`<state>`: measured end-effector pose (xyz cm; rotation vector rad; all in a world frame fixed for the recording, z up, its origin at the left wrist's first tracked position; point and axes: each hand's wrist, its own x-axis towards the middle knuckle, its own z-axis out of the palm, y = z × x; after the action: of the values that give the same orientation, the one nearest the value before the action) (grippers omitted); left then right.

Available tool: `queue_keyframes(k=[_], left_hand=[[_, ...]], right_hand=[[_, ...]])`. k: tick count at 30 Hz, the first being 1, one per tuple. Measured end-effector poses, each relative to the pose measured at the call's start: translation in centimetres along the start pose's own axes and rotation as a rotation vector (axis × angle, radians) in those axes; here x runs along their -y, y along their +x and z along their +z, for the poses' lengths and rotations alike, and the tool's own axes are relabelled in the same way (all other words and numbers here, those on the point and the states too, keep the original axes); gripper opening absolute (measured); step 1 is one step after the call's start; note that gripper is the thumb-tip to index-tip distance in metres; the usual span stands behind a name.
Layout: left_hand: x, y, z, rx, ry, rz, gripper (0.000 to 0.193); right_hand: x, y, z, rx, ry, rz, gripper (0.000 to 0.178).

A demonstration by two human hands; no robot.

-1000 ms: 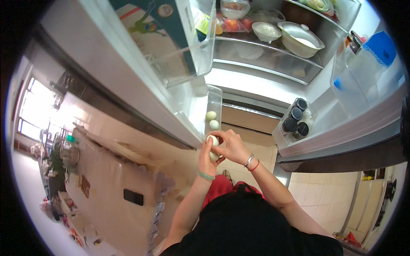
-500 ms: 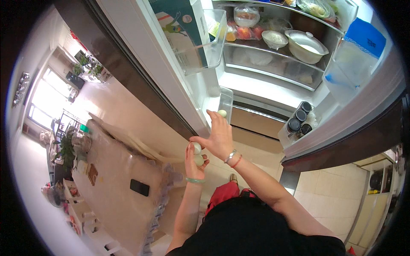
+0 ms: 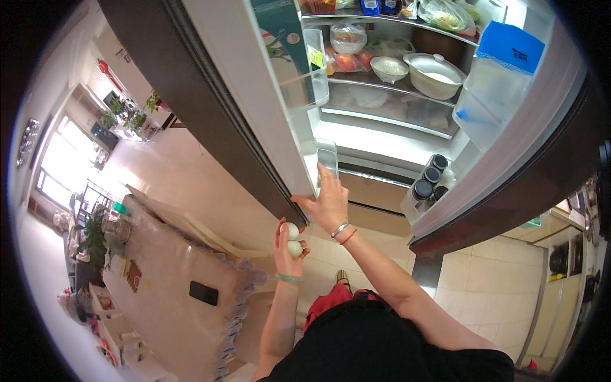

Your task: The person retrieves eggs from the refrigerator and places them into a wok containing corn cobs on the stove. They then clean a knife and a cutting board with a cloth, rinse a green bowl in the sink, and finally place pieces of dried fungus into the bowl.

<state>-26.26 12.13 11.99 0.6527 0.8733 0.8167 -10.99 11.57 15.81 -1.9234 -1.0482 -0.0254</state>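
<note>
My left hand (image 3: 287,248) is raised in front of me and holds two pale eggs (image 3: 291,238), one above the other. My right hand (image 3: 328,202) rests with spread fingers on the lower edge of the open left fridge door (image 3: 254,95), just below a small clear door bin (image 3: 326,158). A bangle and a red cord sit on my right wrist, a green bracelet on my left.
The fridge (image 3: 407,134) stands open with both doors out. Shelves hold a white bowl (image 3: 389,67), a lidded pot (image 3: 436,75) and bagged food; dark-capped jars (image 3: 428,179) sit in the right door. A cloth-covered table (image 3: 172,286) with a black phone (image 3: 203,293) is at lower left.
My hands have come apart: the left dropped with the eggs, the right reached up to the door's edge. The view has tilted more towards the fridge interior.
</note>
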Motion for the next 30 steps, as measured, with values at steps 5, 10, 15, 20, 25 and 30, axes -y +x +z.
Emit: queue_keyframes(k=[5, 10, 15, 20, 25, 30], left_hand=[[1.9, 0.0, 1.5, -0.008, 0.016, -0.041, 0.065], [3.6, 0.8, 2.9, 0.018, 0.037, -0.078, 0.073], [4.8, 2.2, 5.0, 0.137, 0.098, -0.132, 0.070], [6.1, 3.2, 7.7, 0.249, 0.155, -0.172, 0.065], [5.9, 4.4, 8.5, 0.309, 0.233, -0.211, 0.060], [6.2, 7.2, 10.4, 0.369, 0.281, -0.241, 0.042]], right_hand=[[-8.3, -4.3, -0.6, 0.011, 0.556, 0.266, 0.059], [-22.1, -18.0, -3.9, -0.013, 1.113, 1.221, 0.042], [-34.1, -26.1, -9.7, -0.751, 1.455, 1.343, 0.060], [-37.4, -22.8, -12.3, -0.547, 1.366, 0.746, 0.050], [-32.5, -19.6, -11.2, -0.686, 1.412, 0.780, 0.041], [-31.1, -18.5, -11.3, -0.370, 1.089, 0.532, 0.044]])
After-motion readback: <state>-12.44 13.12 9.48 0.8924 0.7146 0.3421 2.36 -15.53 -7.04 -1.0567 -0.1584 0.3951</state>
